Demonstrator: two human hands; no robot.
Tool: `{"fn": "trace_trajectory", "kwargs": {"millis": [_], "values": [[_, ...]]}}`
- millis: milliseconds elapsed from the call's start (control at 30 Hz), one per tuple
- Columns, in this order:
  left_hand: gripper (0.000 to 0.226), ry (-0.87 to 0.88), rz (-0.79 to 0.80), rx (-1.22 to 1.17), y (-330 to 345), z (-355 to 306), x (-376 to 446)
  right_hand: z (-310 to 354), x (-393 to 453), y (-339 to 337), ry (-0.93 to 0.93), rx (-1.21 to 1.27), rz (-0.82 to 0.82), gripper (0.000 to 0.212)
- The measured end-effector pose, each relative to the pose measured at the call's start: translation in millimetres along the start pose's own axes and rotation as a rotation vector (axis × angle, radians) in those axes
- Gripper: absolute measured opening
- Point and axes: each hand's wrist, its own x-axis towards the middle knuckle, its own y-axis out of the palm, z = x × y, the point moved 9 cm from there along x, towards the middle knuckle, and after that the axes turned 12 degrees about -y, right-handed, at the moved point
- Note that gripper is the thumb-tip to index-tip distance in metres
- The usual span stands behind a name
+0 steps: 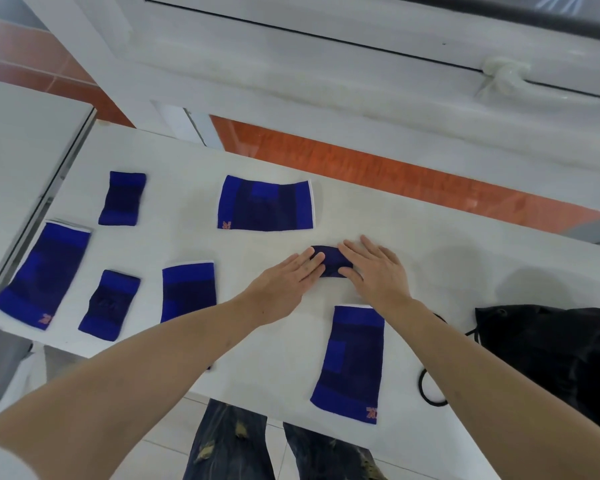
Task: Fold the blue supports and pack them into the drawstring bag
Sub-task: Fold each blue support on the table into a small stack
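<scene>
Soft, light, stretchy knit: small folded support (329, 262) lay pinned between flat, spread fingers of left hand (288, 284) and right hand (374, 271). Best pinched along folded edges; likely to spring open.

Under our flat left hand (284, 285) and right hand (374, 271) we see a small dark-blue knitted cloth support (329, 263), matt and ribbed, on a smooth white laminate table (430, 258); right of our right hand, a black matt fabric drawstring bag (551, 351).
</scene>
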Motion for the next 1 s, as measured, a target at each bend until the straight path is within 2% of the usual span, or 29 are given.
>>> {"fn": "trace_trajectory", "kwargs": {"millis": [133, 400, 567, 733, 900, 1000], "values": [[0.063, -0.014, -0.035, 0.013, 5, -4, -1, -4, 1, 2, -0.026, 0.0, -0.009, 0.053], [0.065, -0.021, -0.011, 0.009, 4, -4, 1, -4, -1, 3, -0.005, 0.037, -0.01, 0.053], [0.064, -0.084, 0.007, 0.016, -3, -8, -1, 0, 2, -3, 0.023, 0.075, 0.014, 0.054], [0.055, -0.158, 0.039, -0.316, -32, -5, 1, 7, -2, -10, 0.049, 0.172, 0.042, 0.052], [0.051, -0.19, 0.029, -0.341, -43, -5, -8, 22, -18, -46, 0.098, 0.218, -0.057, 0.045], [0.051, -0.341, -0.048, -0.377, -53, 2, -24, 31, -35, -58, 0.113, 0.181, -0.107, 0.038]]}}
